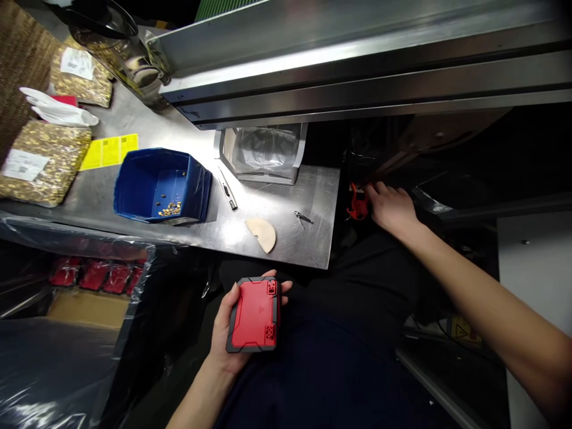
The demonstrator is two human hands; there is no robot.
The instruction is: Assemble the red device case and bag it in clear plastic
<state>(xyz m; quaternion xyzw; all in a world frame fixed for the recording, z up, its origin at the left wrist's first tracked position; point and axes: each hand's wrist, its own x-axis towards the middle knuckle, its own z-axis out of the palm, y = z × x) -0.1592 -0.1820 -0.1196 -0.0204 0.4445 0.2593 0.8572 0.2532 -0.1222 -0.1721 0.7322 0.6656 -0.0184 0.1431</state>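
In the head view my left hand (pixel 226 325) is closed around a flat red box with black edges (pixel 254 313), held over my lap. Raised marks show at two of its corners. Right of the table's end, my right hand (pixel 393 208) has its fingers curled at a small, thin red plastic piece (pixel 357 205) of irregular shape. What kind of piece it is I cannot make out. On the metal table (pixel 308 250) lie a pale half-round disc (pixel 263 233), a utility knife (pixel 227 190) and a small metal tool like a nail clipper (pixel 304 217).
A blue bin (pixel 196 190) holds a few small brass-coloured parts. Behind sits a grey bin with clear plastic bags (pixel 268 149). Bags of brass parts (pixel 42 161) and yellow labels (pixel 109 151) are at left. A plastic-lined box (pixel 147 274) contains several red items. A metal beam (pixel 357 71) crosses above.
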